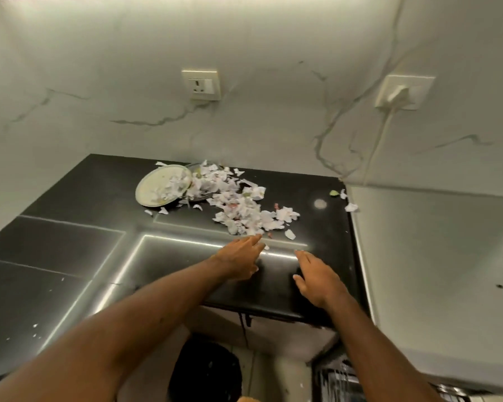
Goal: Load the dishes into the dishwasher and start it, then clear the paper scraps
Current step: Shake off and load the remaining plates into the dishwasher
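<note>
You have both bare arms stretched out over the glossy black stone countertop. Your left hand is flat and palm down, fingers extended and loose, with the fingertips touching the near edge of the heap of torn white paper scraps. It grips nothing. Your right hand sits just beside it, nearer the counter's right edge, also palm down with fingers spread and relaxed, holding nothing and apart from the heap.

The scraps lie in a loose drift across the back middle of the counter, running from the rear wall toward your left hand. A few stray pieces sit well apart by the right edge, next to a small green bit. More scraps cover a round pale plate at the back left of the pile; the plate is tilted, its right side propped on a second dish that is mostly hidden under paper. Tiny white flecks dot the counter's near left part.

On the white marble-veined wall behind you see a cream switch socket, and to the right a second socket with a white plug whose cable drops down the wall. Below the counter edge, a dark round bin stands on the floor, and part of a dishwasher rack shows at the lower right.
</note>
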Demonstrator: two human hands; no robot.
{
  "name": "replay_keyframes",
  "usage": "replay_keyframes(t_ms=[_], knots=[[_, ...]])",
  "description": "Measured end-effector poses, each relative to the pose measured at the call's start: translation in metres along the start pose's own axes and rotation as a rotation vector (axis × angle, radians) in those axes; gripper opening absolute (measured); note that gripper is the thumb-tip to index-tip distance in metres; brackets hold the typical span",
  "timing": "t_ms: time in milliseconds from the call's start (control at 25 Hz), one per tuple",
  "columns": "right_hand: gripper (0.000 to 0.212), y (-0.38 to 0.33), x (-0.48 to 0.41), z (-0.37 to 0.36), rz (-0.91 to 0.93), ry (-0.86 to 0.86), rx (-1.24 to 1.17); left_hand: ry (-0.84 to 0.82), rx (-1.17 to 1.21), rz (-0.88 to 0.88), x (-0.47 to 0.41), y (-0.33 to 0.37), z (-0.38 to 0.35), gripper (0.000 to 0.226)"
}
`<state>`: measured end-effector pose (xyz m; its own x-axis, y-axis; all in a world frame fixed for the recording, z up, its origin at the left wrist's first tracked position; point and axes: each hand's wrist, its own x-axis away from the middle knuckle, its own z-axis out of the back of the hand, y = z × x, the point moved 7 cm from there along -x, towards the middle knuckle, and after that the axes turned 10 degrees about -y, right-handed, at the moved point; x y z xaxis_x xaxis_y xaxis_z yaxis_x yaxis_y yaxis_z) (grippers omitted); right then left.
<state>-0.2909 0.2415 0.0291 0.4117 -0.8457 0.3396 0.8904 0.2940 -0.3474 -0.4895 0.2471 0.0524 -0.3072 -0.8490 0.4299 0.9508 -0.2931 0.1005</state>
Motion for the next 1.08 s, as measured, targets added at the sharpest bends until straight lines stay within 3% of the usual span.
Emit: replay_keyframes(t_ms=[240,440,560,600,680,760,920,1080], knots=[[0.092,-0.110,-0.104,-0.017,0.010,-0.247,0.051,-0.003,0.184,0.246,0.016,-0.143,-0.001,0.072],[0.118,-0.142,-0.159,-0.028,-0.166,-0.387,0.105,0.082,0.576,0.451,0.016,-0.246,-0.009,0.062],[0.091,-0.150,-0.184,-0.028,-0.179,-0.392,0.255,0.255,1.075,0.642,0.015,-0.297,-0.016,0.043],[0.093,-0.149,-0.189,-0.029,-0.193,-0.390,0.258,0.338,1.358,0.684,0.012,-0.307,-0.020,0.038],[0.128,-0.151,-0.191,-0.033,-0.214,-0.425,0.190,0.512,1.912,0.679,0.001,-0.319,-0.028,0.040],[0.133,-0.153,-0.190,-0.033,-0.232,-0.459,0.190,0.650,2.271,0.655,-0.014,-0.328,-0.034,0.047],[0.144,-0.156,-0.186,-0.031,-0.196,-0.519,0.308,0.890,2.644,0.566,-0.038,-0.338,-0.036,0.050],[0.146,-0.159,-0.189,-0.030,-0.172,-0.535,0.341,1.045,2.699,0.606,-0.043,-0.349,-0.041,0.043]])
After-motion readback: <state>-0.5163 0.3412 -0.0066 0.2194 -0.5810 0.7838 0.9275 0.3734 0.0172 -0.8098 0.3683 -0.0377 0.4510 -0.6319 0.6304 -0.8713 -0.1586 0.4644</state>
